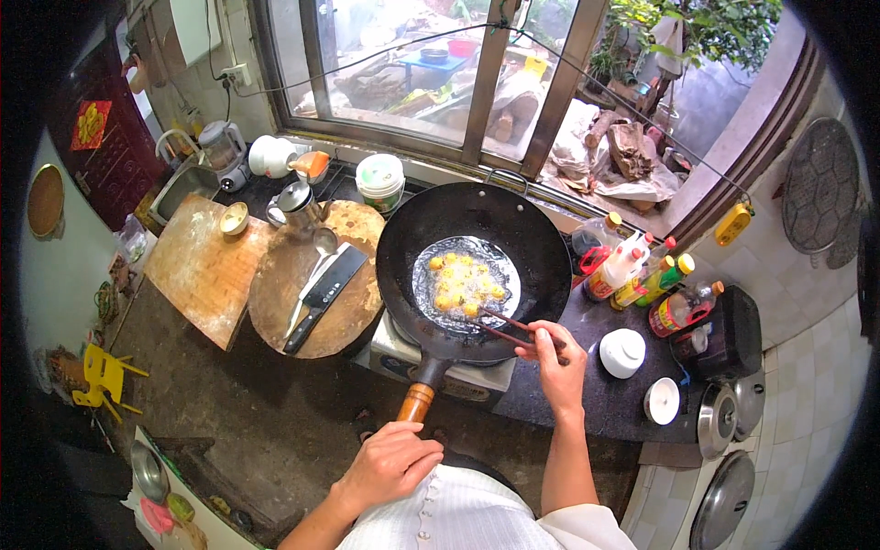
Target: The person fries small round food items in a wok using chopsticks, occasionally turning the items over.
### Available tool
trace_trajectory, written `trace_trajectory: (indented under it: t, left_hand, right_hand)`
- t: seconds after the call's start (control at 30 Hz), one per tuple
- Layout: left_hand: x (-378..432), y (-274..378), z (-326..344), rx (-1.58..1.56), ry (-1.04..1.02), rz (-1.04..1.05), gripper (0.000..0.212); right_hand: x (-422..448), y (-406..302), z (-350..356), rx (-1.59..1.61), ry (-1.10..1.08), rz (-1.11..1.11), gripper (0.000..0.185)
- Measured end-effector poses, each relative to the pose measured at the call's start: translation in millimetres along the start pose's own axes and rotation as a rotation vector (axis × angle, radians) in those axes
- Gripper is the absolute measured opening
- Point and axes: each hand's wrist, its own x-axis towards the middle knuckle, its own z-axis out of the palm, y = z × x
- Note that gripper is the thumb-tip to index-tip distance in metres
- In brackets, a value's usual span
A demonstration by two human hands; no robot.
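Note:
A large black wok (474, 206) sits on a gas stove (454, 385). Several yellow-orange balls (470, 310) are frying in bubbling oil (426, 275) at its bottom. My right hand (560, 368) grips a pair of dark wooden chopsticks (512, 320) from the right side. Their tips are down at the oil, by the balls nearest me; whether they pinch one I cannot tell. My left hand (392, 457) is closed over the end of the wok's wooden handle (416, 402), in front of my white shirt.
Left of the wok, a cleaver (337, 275) and a knife lie on a round chopping block (275, 302). A floured board (199, 268) holds a small bowl (234, 218). Sauce bottles (619, 271), a white bowl (622, 353) and another (662, 401) stand at right. A cable (385, 58) crosses the window.

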Motion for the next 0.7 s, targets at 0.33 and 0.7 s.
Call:
trace_trajectory:
  t: [0.33, 0.7]
  left_hand:
    - [0, 1, 1, -0.025, 0.011, -0.016, 0.008]
    - [1, 1, 0, -0.007, 0.003, -0.006, 0.008]
  right_hand:
    - [5, 8, -11, 0.114, 0.066, -0.025, 0.024]
    - [8, 12, -52, 0.199, 0.241, -0.032, 0.031]
